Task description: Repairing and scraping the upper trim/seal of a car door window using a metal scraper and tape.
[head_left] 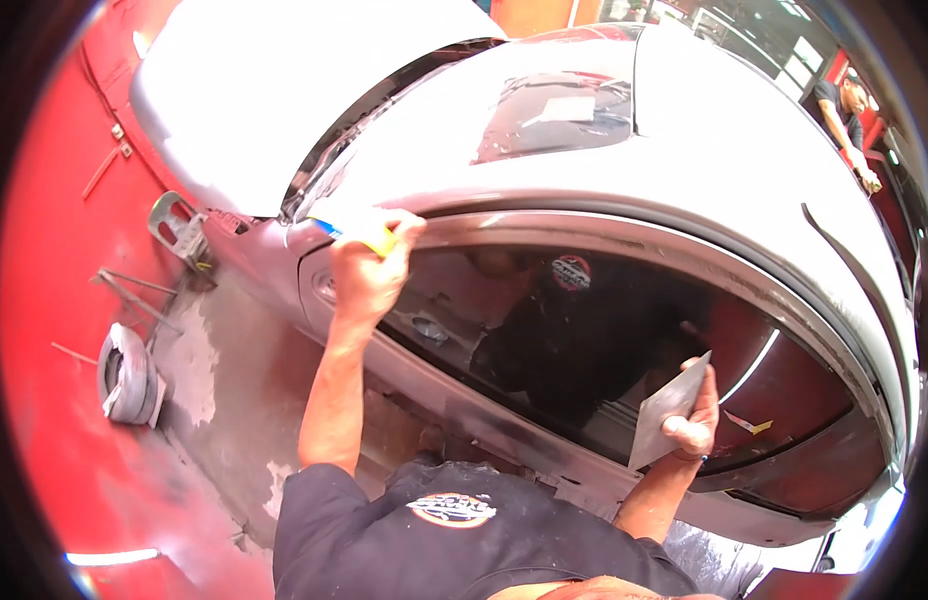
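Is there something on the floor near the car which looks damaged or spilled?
Yes. Beside the pale grey car, the dull grey floor shows irregular whitish patches. They look odd because they break up the darker surface; whether this is wear or spilled material, I cannot tell.

1. A hand could pass between the left hand (367, 275) and right hand (692, 425), before the dark window (574, 325).
2. The grey plate (669, 412) obstructs rightward passage; the yellow-and-blue tool (391, 244), leftward.
3. The torso (384, 545) closes the near side.
4. Farther left, a stool (171, 222) and stacked rings (134, 375) stand by the wall (44, 330); glare leaves clearance uncertain.
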Demonstrator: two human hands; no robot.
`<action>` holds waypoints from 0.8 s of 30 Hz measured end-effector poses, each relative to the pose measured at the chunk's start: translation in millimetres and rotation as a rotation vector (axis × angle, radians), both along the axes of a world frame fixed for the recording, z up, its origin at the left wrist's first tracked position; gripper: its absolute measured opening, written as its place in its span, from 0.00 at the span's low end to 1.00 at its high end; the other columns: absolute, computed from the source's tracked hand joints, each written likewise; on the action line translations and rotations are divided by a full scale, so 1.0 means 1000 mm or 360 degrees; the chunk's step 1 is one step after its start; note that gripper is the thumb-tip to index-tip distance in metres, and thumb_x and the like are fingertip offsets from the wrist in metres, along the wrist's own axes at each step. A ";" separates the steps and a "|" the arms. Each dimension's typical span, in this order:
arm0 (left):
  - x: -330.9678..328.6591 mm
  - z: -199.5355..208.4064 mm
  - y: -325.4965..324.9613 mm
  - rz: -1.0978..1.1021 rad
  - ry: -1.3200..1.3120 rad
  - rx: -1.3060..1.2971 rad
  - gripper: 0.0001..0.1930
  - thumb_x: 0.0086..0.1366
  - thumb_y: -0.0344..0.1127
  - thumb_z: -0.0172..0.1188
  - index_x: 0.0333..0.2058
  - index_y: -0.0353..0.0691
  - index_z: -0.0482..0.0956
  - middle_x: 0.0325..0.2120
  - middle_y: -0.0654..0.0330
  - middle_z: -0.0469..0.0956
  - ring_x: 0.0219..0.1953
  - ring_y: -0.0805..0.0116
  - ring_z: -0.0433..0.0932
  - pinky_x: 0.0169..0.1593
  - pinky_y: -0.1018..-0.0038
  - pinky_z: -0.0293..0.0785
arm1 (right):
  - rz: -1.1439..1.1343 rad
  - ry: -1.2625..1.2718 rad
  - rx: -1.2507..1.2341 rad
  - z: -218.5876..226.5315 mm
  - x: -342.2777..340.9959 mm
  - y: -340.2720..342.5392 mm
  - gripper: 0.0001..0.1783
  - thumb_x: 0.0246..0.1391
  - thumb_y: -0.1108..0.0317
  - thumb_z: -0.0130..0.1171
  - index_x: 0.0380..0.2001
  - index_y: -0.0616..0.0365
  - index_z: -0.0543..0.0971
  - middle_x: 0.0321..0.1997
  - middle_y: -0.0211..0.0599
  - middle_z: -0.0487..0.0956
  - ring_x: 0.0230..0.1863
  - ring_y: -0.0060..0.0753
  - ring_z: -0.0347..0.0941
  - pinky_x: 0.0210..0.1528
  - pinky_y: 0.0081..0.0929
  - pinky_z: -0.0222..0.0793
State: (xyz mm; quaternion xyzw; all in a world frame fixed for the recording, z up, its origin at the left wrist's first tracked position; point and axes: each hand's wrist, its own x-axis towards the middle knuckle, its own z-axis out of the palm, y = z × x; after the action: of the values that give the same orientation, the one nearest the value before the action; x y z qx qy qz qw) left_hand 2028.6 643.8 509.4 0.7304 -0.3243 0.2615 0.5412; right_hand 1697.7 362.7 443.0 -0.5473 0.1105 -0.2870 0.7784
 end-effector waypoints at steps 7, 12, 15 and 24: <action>0.022 -0.061 0.084 0.0694 0.0425 -0.0048 0.17 0.68 0.41 0.60 0.24 0.35 0.75 0.16 0.63 0.69 0.21 0.73 0.67 0.28 0.71 0.66 | -0.0095 -0.0015 0.0101 -0.014 -0.064 -0.013 0.52 0.18 0.73 0.73 0.57 0.61 0.66 0.36 0.30 0.76 0.34 0.28 0.76 0.36 0.20 0.72; -0.004 -0.089 0.079 0.0824 -0.0170 -0.0046 0.08 0.68 0.27 0.52 0.45 0.32 0.74 0.26 0.60 0.74 0.25 0.73 0.71 0.32 0.73 0.71 | -0.0374 0.0189 -0.0042 0.008 -0.072 -0.011 0.57 0.21 0.66 0.75 0.63 0.59 0.64 0.36 0.27 0.74 0.31 0.24 0.72 0.31 0.18 0.67; -0.049 -0.086 0.044 0.0695 -0.0145 0.0027 0.08 0.61 0.23 0.57 0.39 0.34 0.79 0.38 0.51 0.79 0.41 0.57 0.78 0.46 0.65 0.73 | -0.0304 0.0209 -0.0132 0.015 -0.079 -0.020 0.57 0.23 0.66 0.75 0.64 0.60 0.63 0.41 0.27 0.75 0.39 0.24 0.72 0.40 0.19 0.68; -0.110 -0.026 -0.066 0.0045 -0.0362 0.0446 0.33 0.69 0.48 0.52 0.65 0.32 0.60 0.68 0.44 0.55 0.72 0.47 0.49 0.70 0.45 0.38 | -0.0121 0.0344 -0.0308 0.076 -0.035 0.019 0.56 0.30 0.64 0.73 0.65 0.64 0.59 0.55 0.43 0.72 0.55 0.38 0.71 0.56 0.33 0.69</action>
State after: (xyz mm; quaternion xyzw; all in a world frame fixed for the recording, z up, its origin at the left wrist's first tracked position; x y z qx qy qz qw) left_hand 1918.6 577.6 483.7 0.7687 -0.4066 0.3023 0.3903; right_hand 1662.3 382.0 518.9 -0.6428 0.1861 -0.2650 0.6942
